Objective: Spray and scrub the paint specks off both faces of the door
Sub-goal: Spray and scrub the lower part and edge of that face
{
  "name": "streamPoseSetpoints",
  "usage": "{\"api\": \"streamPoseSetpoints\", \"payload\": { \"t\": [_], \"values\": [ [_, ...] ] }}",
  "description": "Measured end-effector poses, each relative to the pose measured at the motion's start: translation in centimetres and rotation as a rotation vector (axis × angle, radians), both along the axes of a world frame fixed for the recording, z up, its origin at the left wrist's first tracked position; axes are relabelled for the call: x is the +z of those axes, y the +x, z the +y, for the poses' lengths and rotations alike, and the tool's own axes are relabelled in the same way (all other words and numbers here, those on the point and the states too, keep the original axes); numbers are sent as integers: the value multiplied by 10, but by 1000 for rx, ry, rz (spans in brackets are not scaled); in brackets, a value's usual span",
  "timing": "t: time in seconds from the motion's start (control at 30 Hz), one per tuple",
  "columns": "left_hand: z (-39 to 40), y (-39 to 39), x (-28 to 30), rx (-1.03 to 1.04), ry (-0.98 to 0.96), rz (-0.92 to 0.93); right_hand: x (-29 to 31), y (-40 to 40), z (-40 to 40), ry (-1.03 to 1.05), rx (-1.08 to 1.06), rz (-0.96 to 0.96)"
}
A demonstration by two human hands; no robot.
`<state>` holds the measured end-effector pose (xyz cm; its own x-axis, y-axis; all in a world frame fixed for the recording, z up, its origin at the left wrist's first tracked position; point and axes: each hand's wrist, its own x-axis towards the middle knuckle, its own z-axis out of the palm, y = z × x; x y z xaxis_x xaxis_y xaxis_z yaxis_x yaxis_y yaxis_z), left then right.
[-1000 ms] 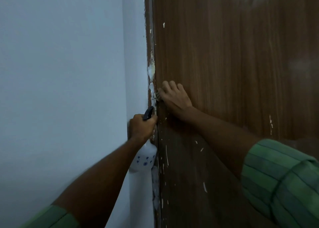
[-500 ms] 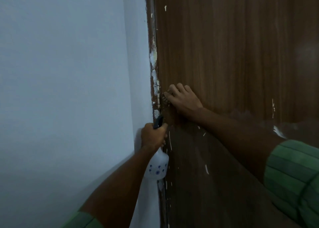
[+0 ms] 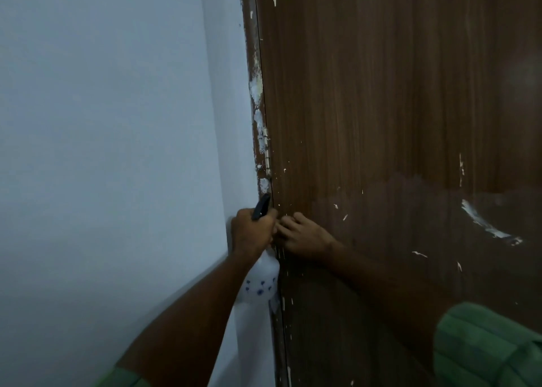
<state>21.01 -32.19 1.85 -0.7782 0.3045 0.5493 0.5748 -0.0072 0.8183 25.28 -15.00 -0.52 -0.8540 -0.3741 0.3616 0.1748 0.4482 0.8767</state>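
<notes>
The brown wooden door [image 3: 396,108] fills the right side, dotted with white paint specks [image 3: 340,210] and one larger smear [image 3: 487,225]. Its lower part looks wet and darker. My left hand [image 3: 252,231] grips a white spray bottle [image 3: 261,281] with blue dots. The bottle's black nozzle [image 3: 262,206] points up along the hinge edge. My right hand [image 3: 305,237] presses on the door right beside the left hand. Its fingers are curled over a small scrubber, which they almost completely hide.
A pale blue-white wall [image 3: 102,152] takes up the left. The door frame [image 3: 258,108] carries thick white paint patches around a metal hinge [image 3: 267,149]. Green striped sleeves show at the bottom corners.
My right hand has slid down the hinge edge until it meets my left hand. The view has dropped, so both hands sit lower against the door.
</notes>
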Motion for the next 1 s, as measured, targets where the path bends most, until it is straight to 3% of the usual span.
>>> {"api": "streamPoseSetpoints", "payload": {
  "t": [0.03, 0.1, 0.17, 0.23, 0.3, 0.37, 0.43, 0.5, 0.6, 0.67, 0.7, 0.8, 0.83, 0.9, 1.0],
  "values": [
    [-2, 0, 5, 6, 8, 12, 9, 2, 2, 53, 7, -13],
    [-4, -1, 13, -1, 26, 5, 42, 3, 0, 53, 27, 150],
    [-6, -3, 18, -26, 56, -18, 74, 4, -6, -165, 30, 382],
    [-4, 0, 19, -52, 54, -18, 80, 2, -12, -343, -10, 487],
    [-5, 2, 18, -60, 57, -20, 53, 0, -20, -353, -51, 362],
    [-4, 2, 16, -60, 40, -14, 11, 3, -17, -153, -95, 37],
    [-3, 3, 17, -67, -1, 0, 15, 17, -8, 13, -142, -198],
    [0, 4, 20, -83, -24, 17, 51, 29, -3, 12, -102, -45],
    [5, 7, 26, -126, -19, 26, 90, 49, 2, -319, -87, 402],
    [10, 13, 27, -140, -23, 44, 72, 55, 2, -419, -86, 461],
    [11, 16, 27, -145, -27, 49, 54, 57, 0, -386, -114, 354],
    [17, 24, 28, -178, -38, 44, 10, 70, 5, -107, -186, -223],
    [19, 27, 29, -193, -46, 42, 21, 76, 11, -42, -163, -266],
    [21, 35, 30, -232, -68, 54, 48, 80, 23, -70, -94, -41],
    [24, 43, 29, -276, -77, 77, 67, 91, 30, -412, -58, 426]
  ]
}}
